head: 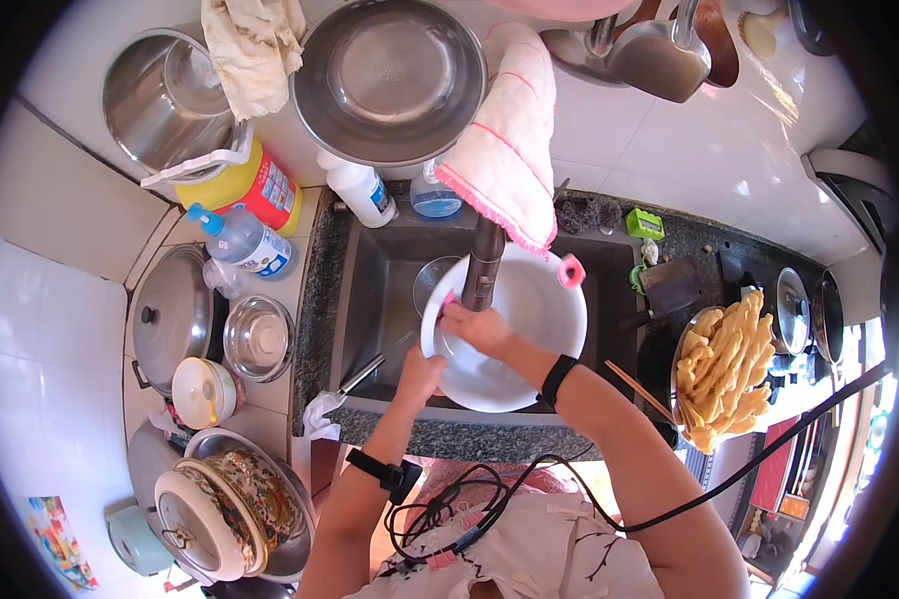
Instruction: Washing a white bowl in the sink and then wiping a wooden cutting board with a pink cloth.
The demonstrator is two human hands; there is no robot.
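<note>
A white basin (543, 329) is tilted over the dark sink (374, 299), under the brown faucet (485, 262). My left hand (421, 374) grips its near-left rim, the thumb on the inside. Inside the basin, my right hand (479, 328) presses a pink cloth or pad (447, 301) against the left wall; its fingers cover most of that pad. A small pink ring-shaped thing (571, 271), blurred, shows at the basin's far-right rim. Behind the basin's left edge, a clear round lid or bowl (431, 281) lies partly hidden in the sink.
A pink-edged towel (506, 142) hangs over the faucet. Right of the sink are a cleaver (670, 286), chopsticks (637, 389) and a heaped pan of fried dough sticks (727, 367). Bottles, including a blue pump bottle (247, 243), and metal bowls (258, 338) stand left. A black cable (689, 498) crosses my front.
</note>
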